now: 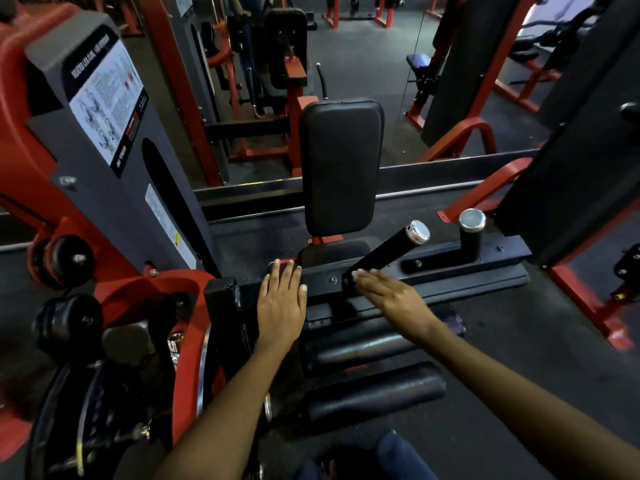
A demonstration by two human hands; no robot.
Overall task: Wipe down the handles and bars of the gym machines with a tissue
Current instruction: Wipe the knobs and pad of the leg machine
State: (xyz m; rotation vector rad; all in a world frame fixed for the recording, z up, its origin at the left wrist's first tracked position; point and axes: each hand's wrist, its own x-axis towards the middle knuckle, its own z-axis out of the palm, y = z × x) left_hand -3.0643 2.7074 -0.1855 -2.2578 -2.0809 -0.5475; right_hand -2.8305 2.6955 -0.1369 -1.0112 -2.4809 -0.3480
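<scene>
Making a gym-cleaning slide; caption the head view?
Both hands, left hand and right hand, lie flat on the leg-curl machine's black crossbar; no tissue visible.

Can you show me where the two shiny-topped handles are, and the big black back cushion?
Slanted handle (388,252): head view, on the middle of its black grip.
Upright handle (471,239): head view, on its black grip below the shiny cap.
Back cushion (341,166): head view, middle of the padding.

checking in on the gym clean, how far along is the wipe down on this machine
Done: nothing can be confirmed; no bar shows a wiped mark. In hand: the left hand lies flat on the black crossbar, and the right hand reaches with straight fingers to the base of the angled handle. No tissue is visible in either hand. Left: that handle, the upright handle and the roller pads look untouched.
</scene>
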